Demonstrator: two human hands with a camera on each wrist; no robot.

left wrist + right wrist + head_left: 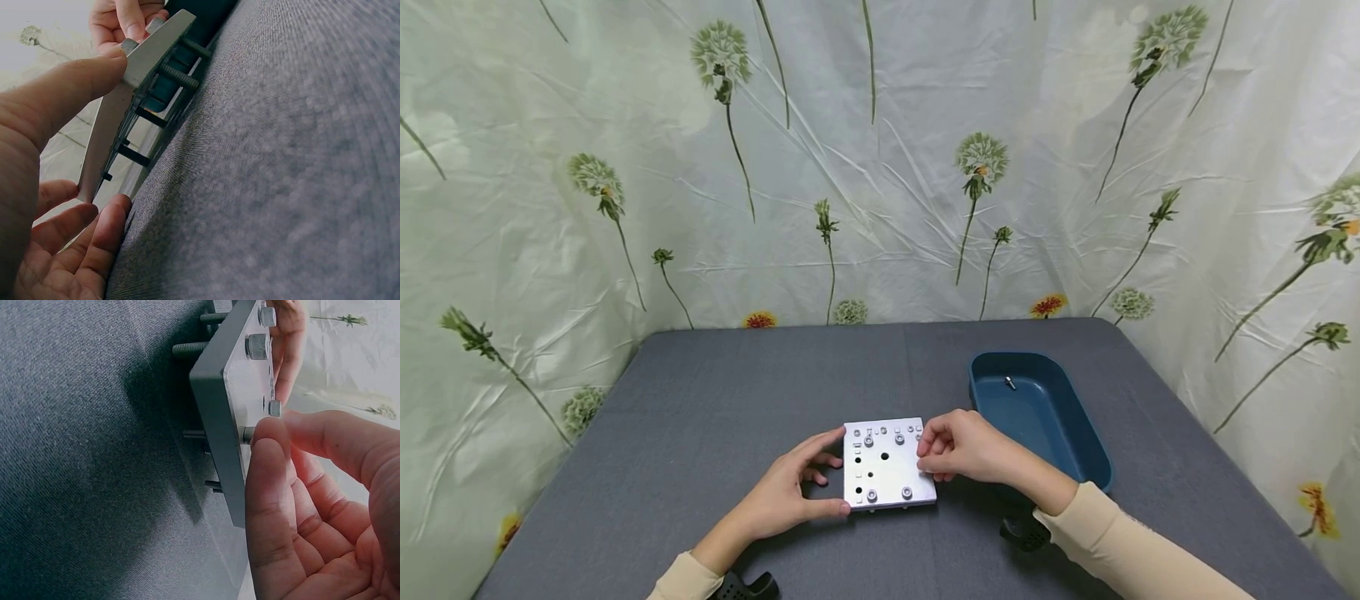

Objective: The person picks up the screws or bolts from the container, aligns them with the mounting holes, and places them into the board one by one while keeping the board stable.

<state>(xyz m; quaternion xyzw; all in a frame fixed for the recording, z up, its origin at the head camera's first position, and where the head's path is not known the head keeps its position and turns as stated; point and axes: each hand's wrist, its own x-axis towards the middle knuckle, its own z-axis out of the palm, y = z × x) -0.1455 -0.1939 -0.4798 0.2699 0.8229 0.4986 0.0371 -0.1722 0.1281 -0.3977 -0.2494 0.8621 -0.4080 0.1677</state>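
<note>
A silver metal plate (891,467) with several holes is held above the grey cloth; bolts stand in it, heads up, threaded shanks (180,76) poking out underneath. My left hand (787,492) grips its left side, thumb at the near corner and index finger at the far one. At the right edge, my right hand (966,447) pinches a small screw (248,435) between thumb and index finger, its lower part at the plate's face and its top covered by the fingertips. Beside that pinch, another bolt head (275,408) stands out from the plate.
Right of the plate, behind my right forearm, stands a dark blue tray (1093,446) with one small screw (1010,382) in it. The table (760,383) has a grey cloth cover. A flower-printed curtain (895,192) hangs behind it.
</note>
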